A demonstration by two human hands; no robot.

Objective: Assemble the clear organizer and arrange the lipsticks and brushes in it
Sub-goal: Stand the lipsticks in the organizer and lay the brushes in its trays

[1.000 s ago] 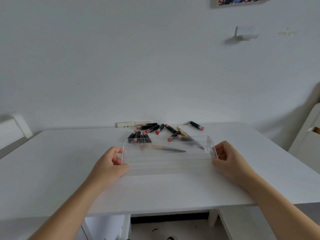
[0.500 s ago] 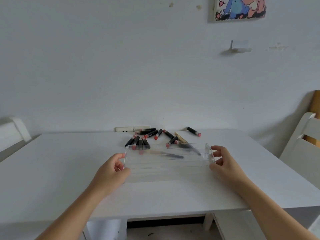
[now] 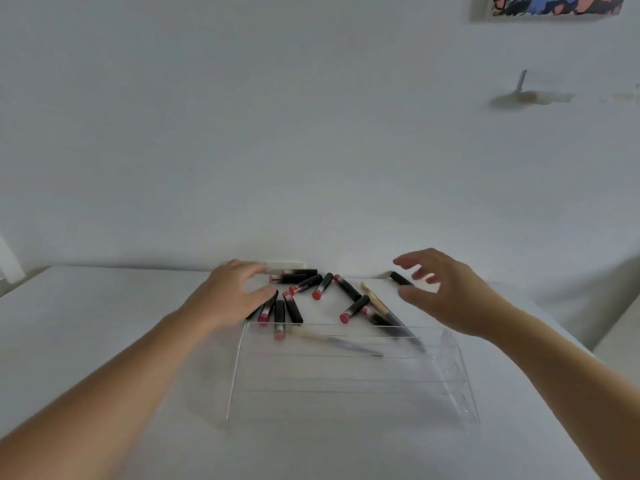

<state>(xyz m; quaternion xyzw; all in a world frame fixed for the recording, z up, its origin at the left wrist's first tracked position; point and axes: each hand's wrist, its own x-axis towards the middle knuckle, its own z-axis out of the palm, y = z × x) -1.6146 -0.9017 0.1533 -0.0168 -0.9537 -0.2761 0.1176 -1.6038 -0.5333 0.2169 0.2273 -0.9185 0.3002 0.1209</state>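
1. We see the white worktop (image 3: 86,341) filling the lower half of the frame, with a plain wall above it and the edge of a picture (image 3: 554,3) in the upper right corner.
2. The clear organizer (image 3: 349,379) rests on the worktop in the lower centre, and no hand touches it. We judge it as light, stiff and smooth, so it can slide or crack; it is best to take it by the two short end walls.
3. Our left hand (image 3: 228,296) lies left of centre with the fingers curled over the left end of the lipsticks (image 3: 322,285); whether it already pinches one, we cannot tell.
4. Our right hand (image 3: 446,292) hovers right of centre, fingers spread and holding nothing, near a single dark tube (image 3: 400,278).
5. The lipsticks lie scattered just behind the organizer, in the centre of the frame. They seem light, round and hard, so they roll easily; we would pinch each at the middle of its barrel.
6. The brushes (image 3: 377,306) lie among them, partly seen through the clear wall. They are thin, so the handle is the place to hold.
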